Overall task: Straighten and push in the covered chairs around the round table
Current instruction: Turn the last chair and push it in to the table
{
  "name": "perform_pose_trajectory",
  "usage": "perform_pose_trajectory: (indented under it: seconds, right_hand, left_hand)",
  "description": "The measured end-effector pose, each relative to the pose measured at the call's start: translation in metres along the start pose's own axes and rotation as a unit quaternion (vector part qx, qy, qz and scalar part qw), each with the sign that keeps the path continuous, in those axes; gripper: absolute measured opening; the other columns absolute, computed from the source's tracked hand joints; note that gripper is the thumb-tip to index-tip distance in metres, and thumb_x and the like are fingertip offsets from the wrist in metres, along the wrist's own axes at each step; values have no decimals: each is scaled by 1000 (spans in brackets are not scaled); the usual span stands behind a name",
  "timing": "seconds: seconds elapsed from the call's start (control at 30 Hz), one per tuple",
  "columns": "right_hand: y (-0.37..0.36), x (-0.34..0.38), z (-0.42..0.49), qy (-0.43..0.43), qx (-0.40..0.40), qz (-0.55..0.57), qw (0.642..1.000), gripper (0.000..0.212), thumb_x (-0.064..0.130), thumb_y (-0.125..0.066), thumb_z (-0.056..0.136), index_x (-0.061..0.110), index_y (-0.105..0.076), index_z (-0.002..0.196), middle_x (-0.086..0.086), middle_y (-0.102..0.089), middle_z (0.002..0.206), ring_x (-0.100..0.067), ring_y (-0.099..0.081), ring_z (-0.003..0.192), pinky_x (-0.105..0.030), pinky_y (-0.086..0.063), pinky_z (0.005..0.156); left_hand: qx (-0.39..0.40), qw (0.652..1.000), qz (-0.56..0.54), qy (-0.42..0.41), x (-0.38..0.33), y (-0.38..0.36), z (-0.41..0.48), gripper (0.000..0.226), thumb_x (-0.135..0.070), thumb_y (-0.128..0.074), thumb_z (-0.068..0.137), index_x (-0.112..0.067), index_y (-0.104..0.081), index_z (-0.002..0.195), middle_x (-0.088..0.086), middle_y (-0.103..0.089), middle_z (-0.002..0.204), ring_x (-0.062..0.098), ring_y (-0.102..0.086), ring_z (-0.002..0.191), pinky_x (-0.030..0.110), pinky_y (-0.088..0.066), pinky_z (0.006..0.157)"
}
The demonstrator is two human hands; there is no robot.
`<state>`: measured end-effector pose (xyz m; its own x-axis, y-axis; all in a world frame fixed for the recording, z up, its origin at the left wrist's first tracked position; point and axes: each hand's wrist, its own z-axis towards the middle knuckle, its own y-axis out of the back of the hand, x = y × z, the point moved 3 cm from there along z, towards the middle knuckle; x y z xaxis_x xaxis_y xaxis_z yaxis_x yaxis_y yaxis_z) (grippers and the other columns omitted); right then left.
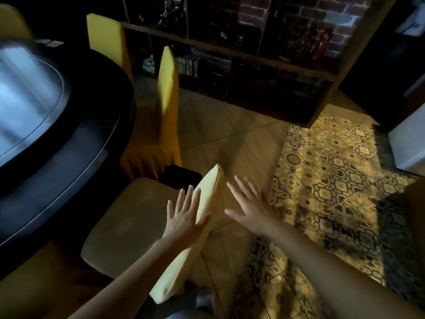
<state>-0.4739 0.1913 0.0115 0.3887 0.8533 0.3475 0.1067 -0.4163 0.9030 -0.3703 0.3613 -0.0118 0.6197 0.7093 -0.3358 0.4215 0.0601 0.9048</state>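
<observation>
A chair in a pale yellow cover (128, 226) stands right below me, its seat toward the dark round table (69, 143) and its backrest top edge running from lower left to upper right. My left hand (184, 217) is open with fingers spread, over the backrest's seat side. My right hand (250, 203) is open too, just off the other side of the backrest and not touching it. Two more chairs in deeper yellow covers stand at the table: one (166, 107) close to the table's right rim, another (108, 40) farther back.
A glass turntable (25, 88) sits on the table. A dark wooden shelf unit (253, 54) stands behind the chairs. Patterned yellow floor tiles (333, 180) lie to the right, wood floor (218, 134) in the middle. A small black object (181, 178) lies on the floor beyond the near chair.
</observation>
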Motion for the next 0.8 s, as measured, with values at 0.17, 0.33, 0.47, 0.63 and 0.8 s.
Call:
perform_pose_trajectory:
  seconds: [0.17,0.33,0.47,0.63,0.8]
  right_hand:
    - [3,-8,45,177,78,-83,978,76,66,-30,88,34,5,148,8,20,156,-13,24,140,-53,9,113]
    - [-3,-5,50,191,66,-70,977,75,70,-29,86,35,-3,147,8,16,157,-15,23,142,-56,9,112]
    - [-9,-10,49,193,115,-78,971,72,70,-34,85,33,-19,145,6,8,159,-15,16,143,-57,6,112]
    - [-2,-21,57,237,134,-84,959,55,57,-49,86,34,-37,134,5,-25,149,-18,-7,141,-62,-10,110]
    - [-4,-20,67,287,125,-74,947,45,45,-62,83,31,-44,122,2,-38,129,-20,-25,126,-61,-30,101]
  left_hand:
    - [-32,992,-45,113,-21,-28,-27,83,-79,10,72,-32,30,137,-8,37,145,16,37,132,43,26,106]
    - [11,993,-30,114,-1,-38,-39,77,-73,0,77,-32,29,136,-8,34,146,15,35,133,42,23,109]
    - [31,987,-83,133,19,-44,-56,72,-73,-7,80,-40,22,137,-12,18,153,8,24,136,36,13,111]
    - [61,973,-119,188,16,-39,-65,65,-72,-20,84,-48,-11,144,-10,-26,154,13,-30,138,34,-31,108]
    - [-3,977,-40,210,2,-37,-89,58,-74,-39,80,-45,-43,131,-16,-54,133,11,-56,112,27,-44,78]
